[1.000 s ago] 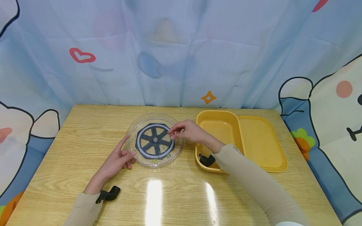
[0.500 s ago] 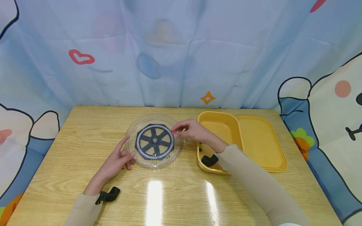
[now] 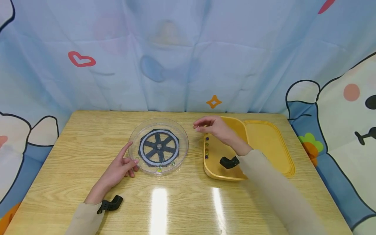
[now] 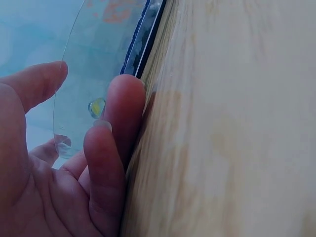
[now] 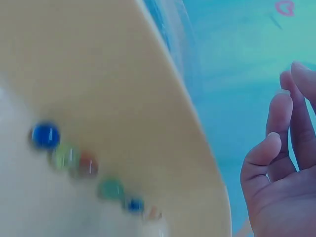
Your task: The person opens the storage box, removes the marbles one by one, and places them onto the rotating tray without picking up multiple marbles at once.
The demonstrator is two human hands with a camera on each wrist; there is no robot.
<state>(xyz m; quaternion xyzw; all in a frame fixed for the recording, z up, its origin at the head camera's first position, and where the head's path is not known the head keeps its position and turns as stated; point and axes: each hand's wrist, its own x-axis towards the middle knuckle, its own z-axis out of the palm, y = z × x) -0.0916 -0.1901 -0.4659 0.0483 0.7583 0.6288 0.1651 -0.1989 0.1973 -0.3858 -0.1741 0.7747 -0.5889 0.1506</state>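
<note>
A clear round dish (image 3: pixel 182 130) stands on the table, with a dark spoked wheel piece (image 3: pixel 159 146) in its middle. Several glass marbles, among them a yellow-green marble (image 3: pixel 159 170), sit near its front edge. My left hand (image 3: pixel 118 168) holds the dish's left side by thumb and index finger, the other fingers bent low beside it in the left wrist view. My right hand (image 3: pixel 215 129) hovers over the left rim of a yellow bin (image 3: pixel 224 179), fingers loosely bent and nothing visible between them. In the right wrist view, several marbles, including a blue marble (image 5: pixel 46 135), lie inside the bin.
A flat yellow lid (image 3: pixel 268 147) lies right of the bin. Behind the wooden table (image 3: pixel 97 130) hangs a blue printed curtain (image 3: pixel 117 75). Black wrist cameras show on both arms, the right wrist camera (image 3: pixel 229 162) over the bin.
My right hand has drawn back from the dish's right rim to over the bin. A clear marble has shifted inside the dish near its front. The left hand stays at the dish.
</note>
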